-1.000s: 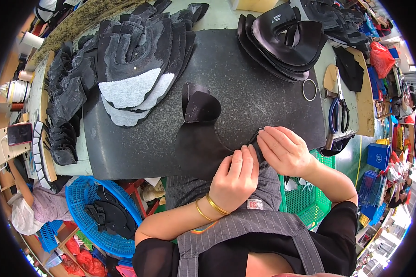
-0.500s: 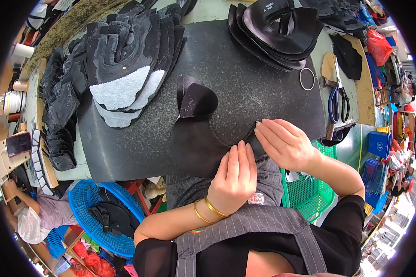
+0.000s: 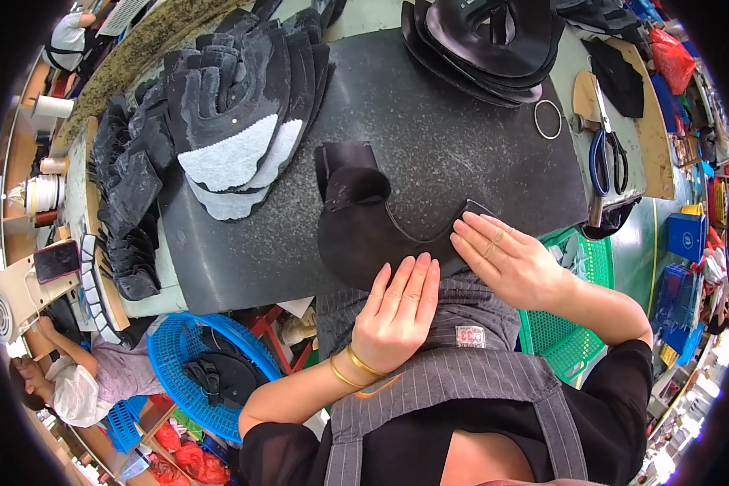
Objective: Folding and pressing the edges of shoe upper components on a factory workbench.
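Observation:
A curved black leather shoe-upper piece point(image 3: 360, 239) lies at the near edge of the dark work board, its left end curled over on itself. My left hand point(image 3: 398, 312) rests on the piece's near edge, palm down, with fingers stretched out and slightly apart. At the piece's right end, my right hand point(image 3: 506, 257) lies flat across it with the fingers straight. Neither hand grips the leather. The right end's tip shows just beyond my right fingertips, and part of the piece beneath that hand is hidden.
Black pieces with pale grey toe lining point(image 3: 231, 154) are stacked at the far left; smooth black uppers point(image 3: 494, 49) at the far right. Scissors point(image 3: 603, 146) and a thin ring point(image 3: 547, 119) lie on the right. A blue basket point(image 3: 166, 364) and green basket point(image 3: 571, 332) flank my lap.
My fingers have gone from bending over the inner curved edge to lying flat on the leather. My hands have moved apart, and the piece's right end now lies flatter.

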`<state>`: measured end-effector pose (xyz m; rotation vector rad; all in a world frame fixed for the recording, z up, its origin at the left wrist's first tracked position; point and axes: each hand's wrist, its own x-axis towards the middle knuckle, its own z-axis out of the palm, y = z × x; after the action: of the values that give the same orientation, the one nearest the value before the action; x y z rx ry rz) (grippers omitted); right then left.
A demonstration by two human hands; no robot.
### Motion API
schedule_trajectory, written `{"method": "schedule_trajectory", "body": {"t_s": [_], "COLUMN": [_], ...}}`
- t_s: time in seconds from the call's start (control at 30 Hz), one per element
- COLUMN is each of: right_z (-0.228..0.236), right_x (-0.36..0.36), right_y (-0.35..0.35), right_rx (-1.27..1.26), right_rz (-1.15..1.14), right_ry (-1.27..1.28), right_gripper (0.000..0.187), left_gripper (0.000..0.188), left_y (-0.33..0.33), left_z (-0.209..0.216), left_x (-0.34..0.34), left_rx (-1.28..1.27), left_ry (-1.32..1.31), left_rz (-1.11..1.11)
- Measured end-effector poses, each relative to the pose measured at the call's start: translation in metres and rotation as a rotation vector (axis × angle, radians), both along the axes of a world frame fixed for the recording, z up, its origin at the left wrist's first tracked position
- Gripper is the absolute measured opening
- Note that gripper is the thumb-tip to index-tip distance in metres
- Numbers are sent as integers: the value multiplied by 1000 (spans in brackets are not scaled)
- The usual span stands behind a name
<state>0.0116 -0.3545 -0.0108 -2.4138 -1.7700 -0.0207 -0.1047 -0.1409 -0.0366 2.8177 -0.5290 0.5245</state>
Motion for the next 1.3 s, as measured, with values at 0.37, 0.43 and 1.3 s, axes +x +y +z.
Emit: {"method": "schedule_trajectory", "body": {"t_s": [0.37, 0.43, 1.3], "right_z": [-10, -10, -28], "right_x": [-18, -15, -40], "right_y": [41, 42, 43], "right_rx": [287, 338, 287], "right_rz": [-87, -87, -204], "right_ry": [-49, -11, -182], "right_gripper": [51, 48, 44], "left_gripper": [66, 65, 34], "left_y": [34, 38, 66], "left_z": [22, 25, 18], "left_x": [29, 34, 33], "left_rx": [-177, -167, 220], "left_ry": [222, 246, 30], "left_rz": [43, 28, -270]}}
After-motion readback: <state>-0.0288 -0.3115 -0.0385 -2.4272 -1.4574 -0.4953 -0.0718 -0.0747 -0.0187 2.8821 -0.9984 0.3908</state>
